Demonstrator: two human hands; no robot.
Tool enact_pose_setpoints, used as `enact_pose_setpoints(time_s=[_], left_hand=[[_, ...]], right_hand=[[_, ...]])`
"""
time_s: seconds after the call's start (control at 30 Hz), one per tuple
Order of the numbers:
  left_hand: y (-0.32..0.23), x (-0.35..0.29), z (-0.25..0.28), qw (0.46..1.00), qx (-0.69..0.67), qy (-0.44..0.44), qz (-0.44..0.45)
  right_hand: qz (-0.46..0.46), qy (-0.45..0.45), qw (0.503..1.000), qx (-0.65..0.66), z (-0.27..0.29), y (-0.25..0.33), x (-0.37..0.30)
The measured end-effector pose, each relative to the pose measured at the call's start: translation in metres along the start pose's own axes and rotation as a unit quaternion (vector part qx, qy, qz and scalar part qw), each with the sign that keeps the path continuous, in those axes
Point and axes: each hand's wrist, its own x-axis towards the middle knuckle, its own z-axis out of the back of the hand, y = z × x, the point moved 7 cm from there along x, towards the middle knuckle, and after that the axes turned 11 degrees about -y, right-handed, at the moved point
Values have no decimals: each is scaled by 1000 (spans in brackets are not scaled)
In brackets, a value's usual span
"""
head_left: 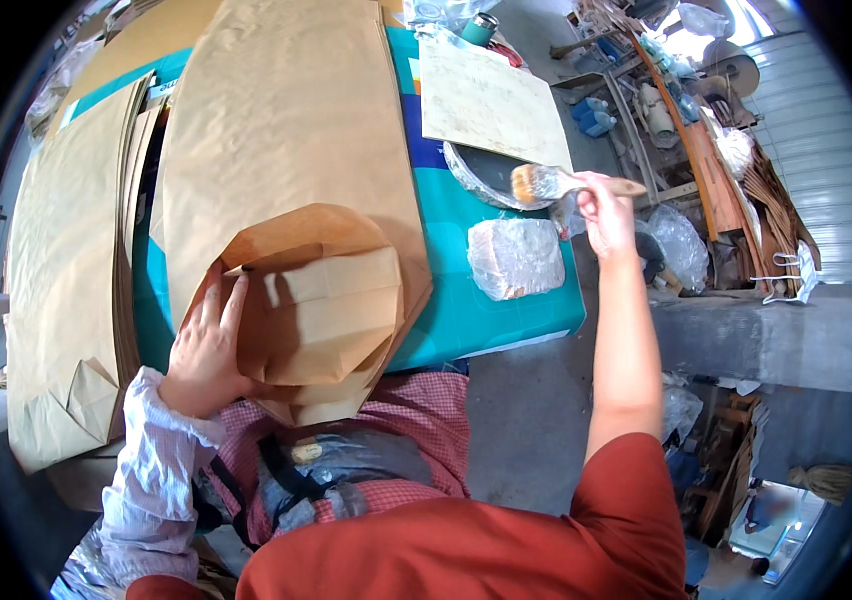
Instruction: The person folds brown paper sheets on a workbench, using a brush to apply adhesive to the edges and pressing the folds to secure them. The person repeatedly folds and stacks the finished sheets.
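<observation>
A tall stack of brown paper bags [286, 110] lies in front of me, and the near end of the top bag is spread into a rounded opening [331, 310]. My left hand [208, 350] rests at the left side of that opening, fingers stretched out and apart against the paper, thumb toward its lower edge. On the right, my right hand [606, 215] is closed round the wooden handle of a wide paintbrush [551, 184]. The brush is level, its pale bristles pointing left over a round shallow pan [476, 178], which a whitish board [491, 95] partly covers.
A plastic-wrapped block [517, 258] sits on the teal table cover [446, 325] near the right edge. Another pile of paper bags [71, 270] lies at the left. A dark green can [480, 28] stands beyond the board. Cluttered shelving [661, 130] and a grey ledge [786, 340] are farther right.
</observation>
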Motion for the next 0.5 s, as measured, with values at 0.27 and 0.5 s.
enact_pose_setpoints(time_s=[0.27, 0.5], left_hand=[[21, -2, -11, 993, -109, -44, -18], [24, -6, -19, 983, -174, -58, -16]], right_hand=[[53, 32, 981, 183, -145, 15, -194], [47, 177, 983, -11, -295, -64, -261]])
